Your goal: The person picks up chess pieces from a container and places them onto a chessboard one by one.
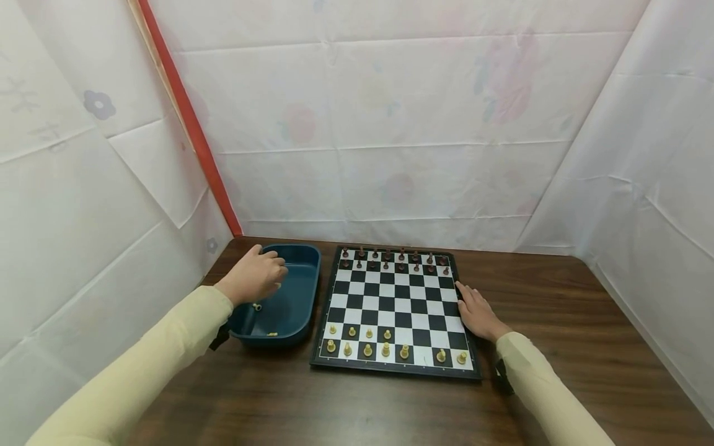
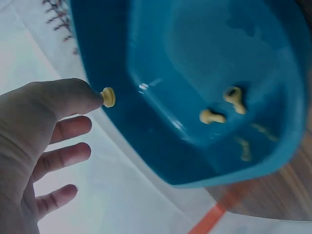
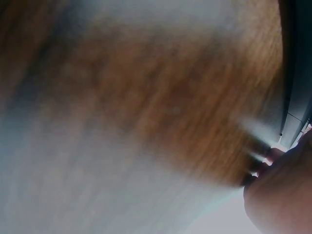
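Note:
My left hand (image 1: 258, 276) is over the blue bin (image 1: 315, 272). In the left wrist view its thumb and a finger pinch a pale yellow chess piece (image 2: 109, 97), whose round base sticks out past the thumb tip; the rest of it is hidden. More yellow chess pieces (image 2: 212, 116) lie on the bin's floor. The chessboard (image 1: 395, 303) lies flat right of the bin. My right hand (image 1: 481, 313) rests with extended fingers at the board's right edge. In the right wrist view that hand (image 3: 282, 190) is partly cut off beside the board's dark side.
Dark red chess pieces (image 1: 401, 254) fill two rows at the board's far side. Several yellow pieces (image 1: 385, 350) stand in the near rows, with a gap in the nearest one. Brown wooden tabletop (image 1: 535, 297) surrounds the board; white sheets (image 1: 390, 124) hang behind and at both sides.

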Tool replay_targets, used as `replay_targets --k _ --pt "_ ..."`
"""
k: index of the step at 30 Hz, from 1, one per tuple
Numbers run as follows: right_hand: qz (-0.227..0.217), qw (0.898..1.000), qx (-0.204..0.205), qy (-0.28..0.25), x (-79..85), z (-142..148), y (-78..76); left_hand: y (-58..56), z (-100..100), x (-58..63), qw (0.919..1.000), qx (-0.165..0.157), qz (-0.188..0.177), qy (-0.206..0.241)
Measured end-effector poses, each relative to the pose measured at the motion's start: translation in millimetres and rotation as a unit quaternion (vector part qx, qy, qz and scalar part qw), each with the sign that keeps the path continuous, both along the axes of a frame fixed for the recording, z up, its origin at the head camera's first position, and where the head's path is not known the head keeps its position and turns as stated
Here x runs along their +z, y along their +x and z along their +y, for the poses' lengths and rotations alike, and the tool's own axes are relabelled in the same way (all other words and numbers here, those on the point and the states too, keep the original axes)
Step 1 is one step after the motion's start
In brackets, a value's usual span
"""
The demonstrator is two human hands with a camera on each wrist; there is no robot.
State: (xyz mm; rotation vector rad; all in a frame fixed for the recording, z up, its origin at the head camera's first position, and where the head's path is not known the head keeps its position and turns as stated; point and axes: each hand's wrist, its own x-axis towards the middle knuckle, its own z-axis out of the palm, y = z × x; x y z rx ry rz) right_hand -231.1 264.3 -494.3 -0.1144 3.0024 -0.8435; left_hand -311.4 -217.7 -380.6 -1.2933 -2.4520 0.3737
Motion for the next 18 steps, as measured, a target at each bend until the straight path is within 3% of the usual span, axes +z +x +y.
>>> replay_targets --k 6,18 --pt "0.001 1.0 -0.003 0.002 -1.6 0.4 -0.9 13.3 19.8 12.6 0.9994 -0.023 -0.008 0.023" --pt "0.002 1.0 -0.003 -0.001 -2.8 0.8 -0.7 32.8 69.7 23.8 0.9981 -0.045 -0.042 0.002"
